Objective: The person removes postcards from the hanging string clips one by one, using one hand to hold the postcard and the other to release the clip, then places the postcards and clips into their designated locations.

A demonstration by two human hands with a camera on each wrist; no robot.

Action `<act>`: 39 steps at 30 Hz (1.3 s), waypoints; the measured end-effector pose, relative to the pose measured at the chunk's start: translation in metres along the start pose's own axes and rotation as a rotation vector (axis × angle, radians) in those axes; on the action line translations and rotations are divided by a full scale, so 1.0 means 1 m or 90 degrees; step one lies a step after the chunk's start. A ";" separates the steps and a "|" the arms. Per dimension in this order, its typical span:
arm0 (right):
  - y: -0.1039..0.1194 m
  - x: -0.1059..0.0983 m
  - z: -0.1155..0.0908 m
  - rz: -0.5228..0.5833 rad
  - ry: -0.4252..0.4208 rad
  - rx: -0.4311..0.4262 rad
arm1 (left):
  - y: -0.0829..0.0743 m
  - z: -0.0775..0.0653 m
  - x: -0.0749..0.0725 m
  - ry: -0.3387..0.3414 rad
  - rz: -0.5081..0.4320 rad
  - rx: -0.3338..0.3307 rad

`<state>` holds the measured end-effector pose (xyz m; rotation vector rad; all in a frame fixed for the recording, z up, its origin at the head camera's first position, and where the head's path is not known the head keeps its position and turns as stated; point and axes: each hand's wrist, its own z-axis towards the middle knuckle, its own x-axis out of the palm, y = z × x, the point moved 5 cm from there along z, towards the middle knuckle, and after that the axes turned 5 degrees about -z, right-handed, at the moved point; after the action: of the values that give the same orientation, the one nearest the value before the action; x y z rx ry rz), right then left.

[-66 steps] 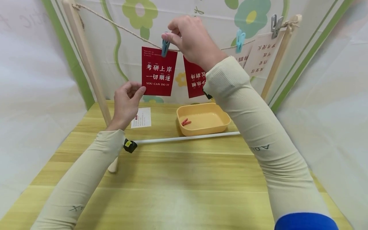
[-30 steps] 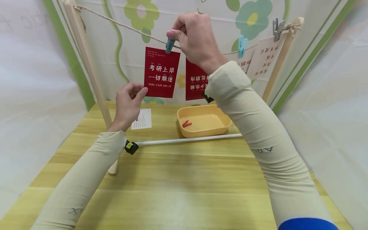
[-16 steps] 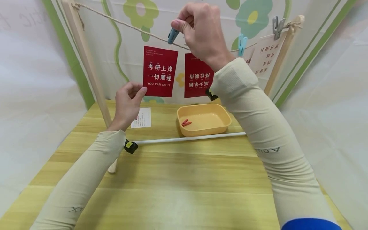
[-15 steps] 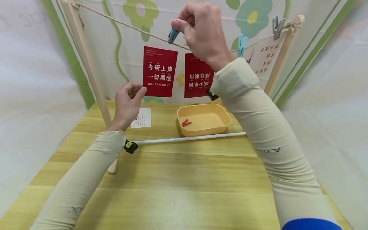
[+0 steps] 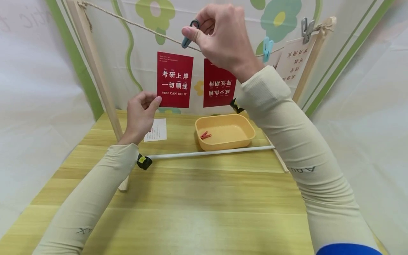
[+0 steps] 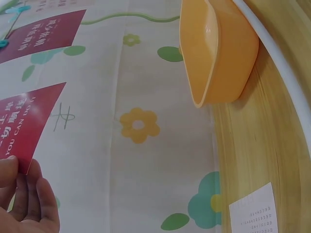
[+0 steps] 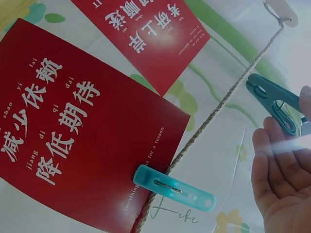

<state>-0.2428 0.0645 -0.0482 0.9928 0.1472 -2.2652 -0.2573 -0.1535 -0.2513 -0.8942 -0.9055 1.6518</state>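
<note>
My left hand [image 5: 140, 115] pinches the lower left corner of a red card [image 5: 174, 79] with white lettering, held upright just below the twine [image 5: 137, 25]. Above that card my right hand [image 5: 223, 39] pinches a blue clothespin [image 7: 273, 103] between thumb and fingers. Its free end is close to the twine; whether it touches cannot be told. The clothespin is apart from the card. A second red card [image 7: 82, 126] hangs from the twine by a light teal clothespin [image 7: 172, 187]. In the head view, my right hand hides that pin.
A yellow basin [image 5: 224, 141] holds red clothespins [image 5: 205, 135]. A white rod [image 5: 207, 153] lies in front of it. A small white printed card [image 5: 159, 129] is on the table. Wooden posts [image 5: 95, 67] carry the twine. At right, another blue clothespin [image 5: 267, 49] and a grey clip [image 5: 307, 31] hold pale cards.
My right hand has lifted the blue clothespin from the red card's top edge to above it, and its angle has changed. My left hand keeps the card in nearly the same place.
</note>
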 end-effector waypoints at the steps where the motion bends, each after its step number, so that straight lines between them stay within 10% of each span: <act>1: 0.000 0.000 -0.001 0.007 0.001 -0.005 | 0.000 0.000 0.000 -0.001 0.000 -0.002; 39: -0.020 0.035 -0.046 0.067 0.050 -0.033 | 0.018 -0.004 0.004 0.024 0.005 -0.103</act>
<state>-0.2443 0.0775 -0.1078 1.0380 0.1817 -2.1189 -0.2623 -0.1524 -0.2696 -1.0364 -1.0213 1.5798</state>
